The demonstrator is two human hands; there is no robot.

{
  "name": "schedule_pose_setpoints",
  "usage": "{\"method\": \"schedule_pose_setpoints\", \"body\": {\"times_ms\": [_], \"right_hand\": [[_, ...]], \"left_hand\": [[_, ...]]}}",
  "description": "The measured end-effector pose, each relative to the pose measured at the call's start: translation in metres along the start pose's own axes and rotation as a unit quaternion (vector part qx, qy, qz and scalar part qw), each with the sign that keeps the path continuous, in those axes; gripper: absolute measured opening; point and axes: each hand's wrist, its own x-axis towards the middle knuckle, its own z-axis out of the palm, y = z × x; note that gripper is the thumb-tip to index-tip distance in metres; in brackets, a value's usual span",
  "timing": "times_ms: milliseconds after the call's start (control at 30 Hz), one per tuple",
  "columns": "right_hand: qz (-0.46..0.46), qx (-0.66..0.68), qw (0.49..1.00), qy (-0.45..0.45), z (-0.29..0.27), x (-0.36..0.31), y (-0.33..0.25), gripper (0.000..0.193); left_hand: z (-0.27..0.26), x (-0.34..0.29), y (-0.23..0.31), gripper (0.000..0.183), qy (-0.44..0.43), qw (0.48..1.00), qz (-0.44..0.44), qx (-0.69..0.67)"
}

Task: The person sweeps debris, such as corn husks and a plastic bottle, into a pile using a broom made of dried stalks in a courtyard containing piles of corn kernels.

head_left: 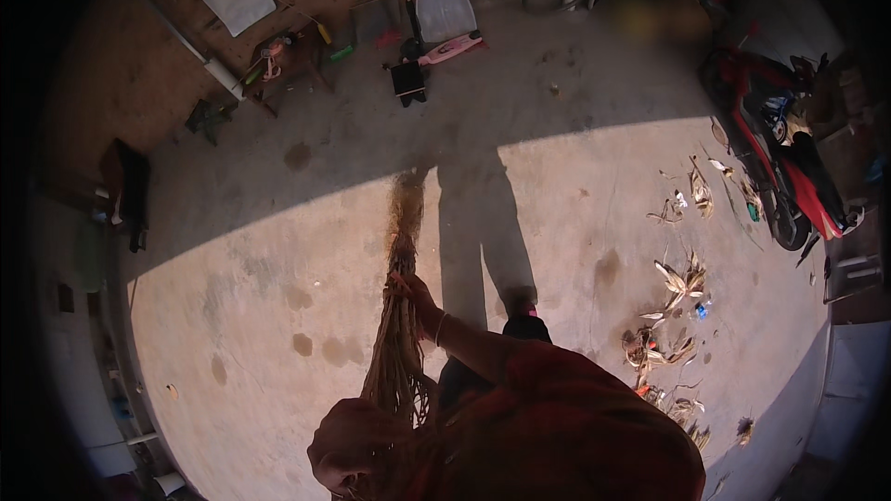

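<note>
Fingers [419, 294] clasp a dry, stringy, tapering bundle [393, 348]; mottled concrete [566, 213] beneath.

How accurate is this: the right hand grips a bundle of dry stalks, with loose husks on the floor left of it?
Wrong side: the head view shows the loose husks to the right of the bundle, which the right hand does grip.

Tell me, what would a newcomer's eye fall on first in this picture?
Probably the long bundle of dry stalks left of centre, gripped by the right hand. Next might come the red and black motorbike at the upper right, then the dry, pale husks strewn along the right side of the partly sunlit floor.
</note>
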Motion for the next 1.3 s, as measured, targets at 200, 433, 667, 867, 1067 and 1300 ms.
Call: {"method": "schedule_pose_setpoints", "body": {"times_ms": [200, 433, 667, 867, 1067, 1300], "right_hand": [[-0.038, -0.011, 0.997, 0.067, -0.067, -0.029, -0.074, 0.015], [-0.323, -0.044, 0.939, 0.114, -0.195, -0.128, -0.231, 0.023], [-0.381, 0.093, 0.897, 0.204, -0.257, -0.194, -0.331, 0.034], [-0.408, 0.027, 0.901, 0.144, -0.201, -0.136, -0.351, 0.025], [-0.294, 0.028, 0.955, -0.024, -0.134, 0.015, -0.364, 0.023], [-0.064, 0.221, 0.967, -0.111, 0.007, 0.185, -0.380, 0.025]], "left_hand": [[0.061, 0.030, -0.015, 0.024, 0.074, 0.994, -0.019, -0.074], [0.171, 0.096, -0.068, 0.022, -0.096, 0.941, -0.073, -0.316], [0.259, 0.132, -0.110, 0.043, -0.221, 0.881, -0.118, -0.401], [0.213, 0.148, -0.119, 0.072, -0.208, 0.879, -0.137, -0.407], [0.184, 0.175, -0.172, 0.063, -0.010, 0.947, 0.042, -0.318], [0.127, 0.263, -0.246, 0.028, -0.009, 0.995, 0.095, -0.022]]}}
